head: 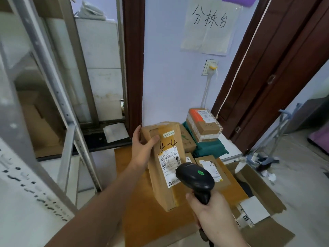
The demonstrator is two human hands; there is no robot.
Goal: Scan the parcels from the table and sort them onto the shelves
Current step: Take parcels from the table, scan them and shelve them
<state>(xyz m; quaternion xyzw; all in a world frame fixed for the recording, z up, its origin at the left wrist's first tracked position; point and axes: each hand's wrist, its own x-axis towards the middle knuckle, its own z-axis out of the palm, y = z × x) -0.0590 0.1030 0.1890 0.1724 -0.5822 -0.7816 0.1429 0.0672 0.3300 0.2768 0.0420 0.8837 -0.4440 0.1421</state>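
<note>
Parcel 4-4: handling and grip

Parcel (164, 163): tall cardboard box, brown tape along its edges, "4-4" handwritten above a white label (169, 166). Held tilted over the table (142, 202), far end up, near end low and close to the tabletop; cannot tell whether it touches. Label face turned toward the scanner.

Left hand (142, 148): wrapped round the far left corner, thumb pressed flat on the label face, fingers curled behind and mostly hidden.

Right hand (210, 213): closed round the handle of the scanner (195, 179), fingers wrapped tight, head pointed at the label from just beside it, green light showing on top.

Handling, judged: stiff, corners square, no sag under a one-handed hold, so likely light to moderate in weight. Plain card gives fair friction; taped strips slicker. Fragility unknown. Best hold across the narrow width near the far end, thumb in front, fingers behind, label left uncovered. For the carry to the shelves (53, 104) at left, a second hand under the near end advisable.

Other stock: more boxes (203, 127) and a green bag (210, 148) far right on the table.
</note>
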